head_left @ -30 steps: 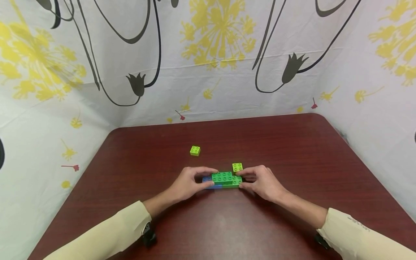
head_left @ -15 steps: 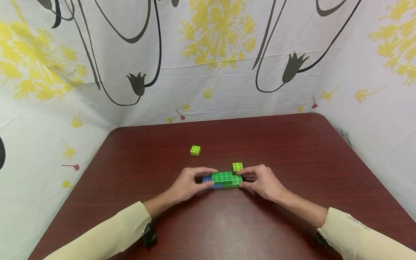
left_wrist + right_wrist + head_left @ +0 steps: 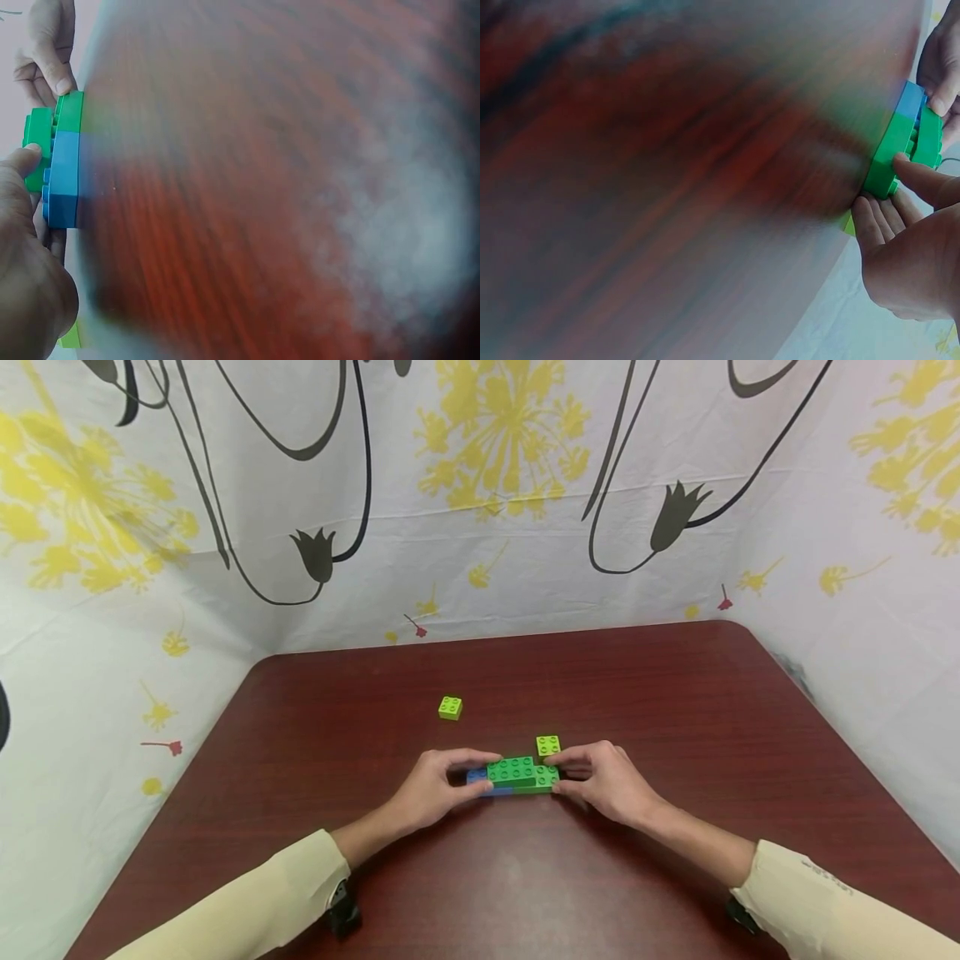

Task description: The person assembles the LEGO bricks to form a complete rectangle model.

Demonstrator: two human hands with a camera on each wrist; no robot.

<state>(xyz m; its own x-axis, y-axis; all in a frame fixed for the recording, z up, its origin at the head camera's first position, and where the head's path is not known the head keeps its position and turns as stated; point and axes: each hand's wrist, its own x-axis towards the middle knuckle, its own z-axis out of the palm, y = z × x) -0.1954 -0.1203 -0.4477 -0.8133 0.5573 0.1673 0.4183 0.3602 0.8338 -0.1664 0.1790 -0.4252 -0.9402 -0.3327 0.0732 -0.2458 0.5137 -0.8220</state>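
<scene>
My left hand (image 3: 433, 789) pinches the upper green brick (image 3: 512, 770), thumb on its near side and a finger on the far side. Under it, a blue brick (image 3: 477, 774) and a lighter green brick (image 3: 546, 777) lie end to end on the table. The upper brick spans their joint, slightly tilted; in the left wrist view a narrow gap shows between it and the lower green brick (image 3: 71, 112). My right hand (image 3: 609, 781) grips the right end of the lower green brick between thumb and fingers. The blue brick (image 3: 909, 101) also shows in the right wrist view.
A small lime brick (image 3: 547, 744) stands just behind the right end of the row, close to my right fingers. Another lime brick (image 3: 450, 708) lies farther back to the left. The dark red table (image 3: 480, 877) meets a patterned cloth (image 3: 480, 593) behind.
The upper green brick has tilted a little and shifted very slightly left with my left hand. My right hand and the lime bricks have stayed in place.
</scene>
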